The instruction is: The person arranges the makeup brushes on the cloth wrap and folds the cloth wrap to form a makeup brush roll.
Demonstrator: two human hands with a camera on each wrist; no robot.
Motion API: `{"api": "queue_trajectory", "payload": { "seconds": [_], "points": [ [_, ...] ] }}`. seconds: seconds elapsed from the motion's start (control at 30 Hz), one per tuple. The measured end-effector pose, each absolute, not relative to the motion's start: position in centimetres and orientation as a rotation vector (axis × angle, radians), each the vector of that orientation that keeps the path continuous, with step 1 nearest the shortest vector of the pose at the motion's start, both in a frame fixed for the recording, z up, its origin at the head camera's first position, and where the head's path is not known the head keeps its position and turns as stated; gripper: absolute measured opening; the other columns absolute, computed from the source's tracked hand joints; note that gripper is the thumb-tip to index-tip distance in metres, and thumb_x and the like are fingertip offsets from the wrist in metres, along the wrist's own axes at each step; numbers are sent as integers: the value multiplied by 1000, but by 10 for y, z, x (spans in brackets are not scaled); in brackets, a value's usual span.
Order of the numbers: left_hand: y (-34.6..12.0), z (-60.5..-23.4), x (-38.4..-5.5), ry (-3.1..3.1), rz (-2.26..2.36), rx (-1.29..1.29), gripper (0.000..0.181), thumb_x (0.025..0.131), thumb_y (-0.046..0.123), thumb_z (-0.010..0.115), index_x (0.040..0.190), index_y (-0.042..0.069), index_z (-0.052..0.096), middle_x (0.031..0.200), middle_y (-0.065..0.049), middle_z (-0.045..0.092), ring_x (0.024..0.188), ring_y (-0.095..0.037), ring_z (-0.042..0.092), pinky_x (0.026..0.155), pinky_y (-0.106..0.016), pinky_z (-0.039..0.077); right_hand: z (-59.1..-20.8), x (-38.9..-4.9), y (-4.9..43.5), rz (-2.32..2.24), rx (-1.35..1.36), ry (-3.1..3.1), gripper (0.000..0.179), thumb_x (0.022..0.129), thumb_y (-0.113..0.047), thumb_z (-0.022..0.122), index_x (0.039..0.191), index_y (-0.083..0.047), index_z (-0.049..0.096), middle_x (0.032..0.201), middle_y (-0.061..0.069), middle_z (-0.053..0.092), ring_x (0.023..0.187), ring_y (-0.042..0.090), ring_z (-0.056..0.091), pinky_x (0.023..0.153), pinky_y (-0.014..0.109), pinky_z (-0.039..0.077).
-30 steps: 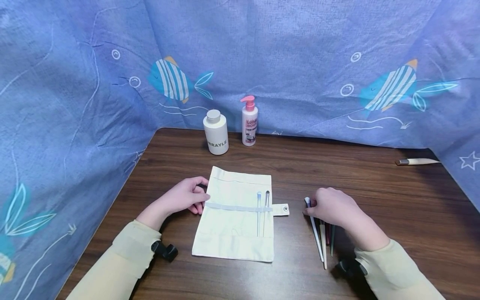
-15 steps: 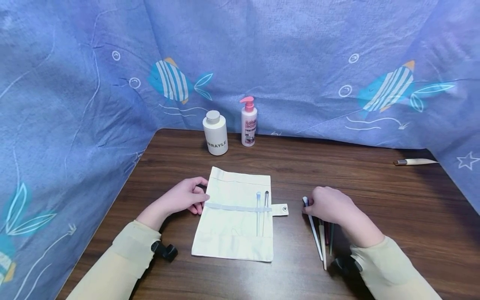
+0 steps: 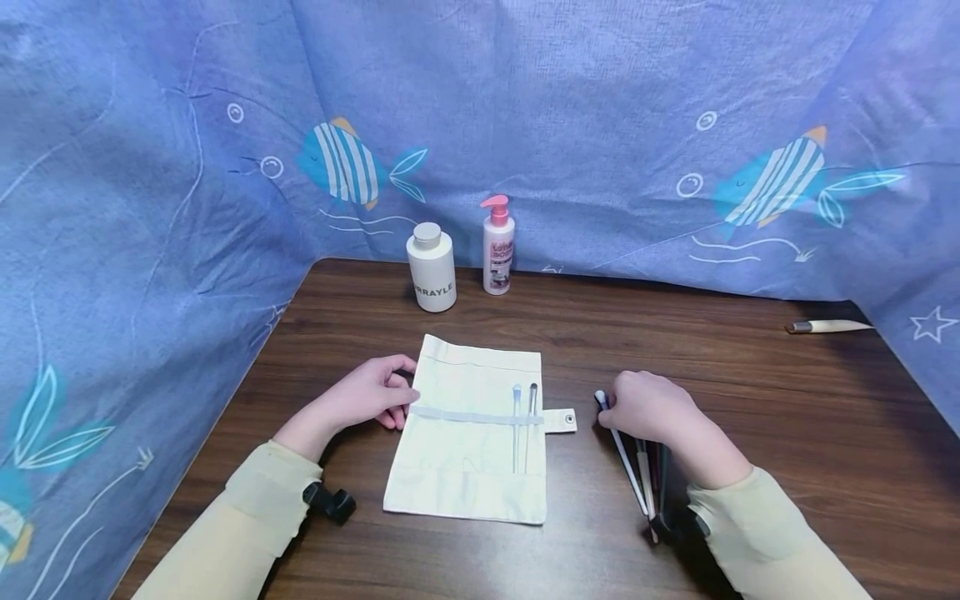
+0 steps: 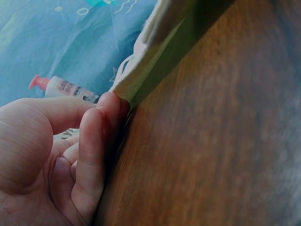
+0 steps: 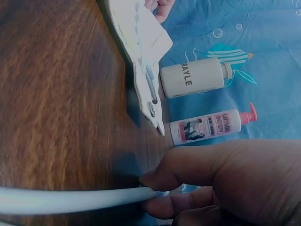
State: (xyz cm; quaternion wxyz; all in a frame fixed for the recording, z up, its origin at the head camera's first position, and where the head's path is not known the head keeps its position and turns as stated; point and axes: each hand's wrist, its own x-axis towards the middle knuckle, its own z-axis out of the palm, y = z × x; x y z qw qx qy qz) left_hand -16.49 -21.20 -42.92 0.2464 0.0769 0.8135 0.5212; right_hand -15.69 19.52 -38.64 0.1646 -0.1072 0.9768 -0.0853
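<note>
A cream fabric brush roll (image 3: 450,454) lies unfolded on the table, with two makeup brushes tucked under its grey elastic band (image 3: 457,415) near the right side. At its left edge is my left hand (image 3: 369,392), which pinches the fabric between thumb and finger; the left wrist view shows that edge lifted slightly. My right hand (image 3: 651,406), to the right of the roll's snap tab (image 3: 561,420), pinches a white-handled makeup brush (image 3: 628,467) near its head. Several other brushes (image 3: 645,479) lie beside it, their upper parts hidden under this hand.
A white bottle (image 3: 433,271) and a pink-topped lotion pump bottle (image 3: 498,250) stand behind the roll. Another pale-handled brush (image 3: 828,326) lies at the table's far right edge. Blue fish-printed cloth (image 3: 570,125) hangs around the back and sides.
My right hand has shifted slightly left, and the head of the white-handled brush has moved left with it. My left hand and the brush roll have stayed in place.
</note>
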Motion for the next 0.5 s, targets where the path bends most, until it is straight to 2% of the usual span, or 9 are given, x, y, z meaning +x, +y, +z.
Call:
{"api": "queue_trajectory", "payload": {
  "seconds": [0.27,0.5],
  "points": [
    [-212,-429,-165,2217,1426,211,44,97,11,68,134,-2,49,72,-9,68,59,-20,68,53,-30,58,-388,-161,195,-364,-292,2788,36,79,-27,66,56,-23,38,54,-9,35,52,14,38,50,31,28],
    [-212,-429,-165,2215,1434,222,42,97,11,67,133,-2,49,71,-9,67,59,-20,67,54,-30,58,-389,-161,193,-602,-397,2814,26,85,-23,62,63,-18,49,57,-7,43,54,14,43,54,29,34]
  ]
}}
